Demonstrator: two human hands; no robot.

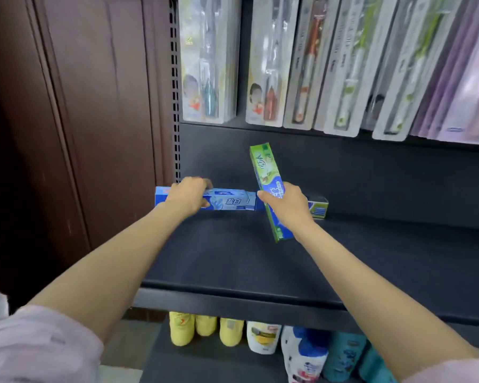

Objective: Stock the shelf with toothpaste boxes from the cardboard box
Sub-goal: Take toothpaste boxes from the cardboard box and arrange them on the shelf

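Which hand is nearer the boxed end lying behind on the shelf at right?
Right. The right hand, gripping the green box, overlaps the small box; the left hand rests on the blue box.

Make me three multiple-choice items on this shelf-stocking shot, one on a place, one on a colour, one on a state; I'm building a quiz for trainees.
1. Where does the blue toothpaste box lie?
A. lengthwise at the back of the dark shelf
B. on the floor
C. among the toothbrush packs above

2. What colours does the box in the right hand show?
A. red and white
B. green and blue
C. plain black

3. How does the green toothpaste box stand?
A. flat on the shelf
B. tilted up in the hand's grip, above the shelf
C. crushed under bottles

Answers:
1 A: the left hand holds it down along the back wall.
2 B: green top, blue lower part.
3 B: fingers curl round its middle, its top end raised.
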